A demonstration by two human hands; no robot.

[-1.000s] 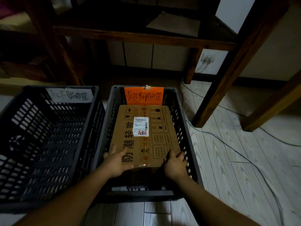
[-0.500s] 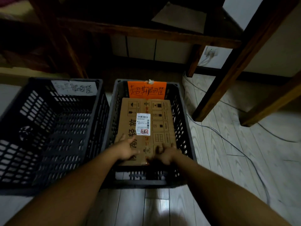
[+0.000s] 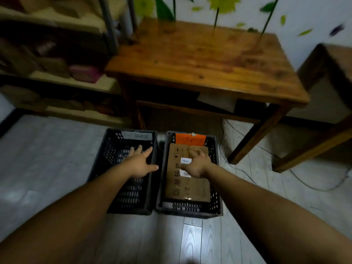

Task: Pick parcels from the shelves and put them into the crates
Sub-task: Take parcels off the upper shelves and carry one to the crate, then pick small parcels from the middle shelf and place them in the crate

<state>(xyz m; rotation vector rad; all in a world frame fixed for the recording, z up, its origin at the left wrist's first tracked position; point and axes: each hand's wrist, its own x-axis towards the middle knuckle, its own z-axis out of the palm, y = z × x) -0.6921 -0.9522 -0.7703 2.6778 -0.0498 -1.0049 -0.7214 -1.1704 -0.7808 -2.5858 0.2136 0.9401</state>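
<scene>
From the head view, 2 crates are set side by side, likely for sorting: the left crate (image 3: pixel 131 210) is tagged white, the right crate (image 3: pixel 190 213) orange. 1 parcel (image 3: pixel 190 189) is laid flat in the right crate. Nothing is grasped: the left hand (image 3: pixel 140 164) is spread above the left crate, the right hand (image 3: pixel 198 165) slack-fingered above the parcel.

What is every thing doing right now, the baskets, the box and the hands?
left crate, upright on the floor, no parcel seen inside.
right crate, upright on the floor, holds the parcel.
parcel, closed, lying flat in the right crate.
left hand, open, fingers spread above the left crate.
right hand, open above the parcel, gripping nothing.
</scene>
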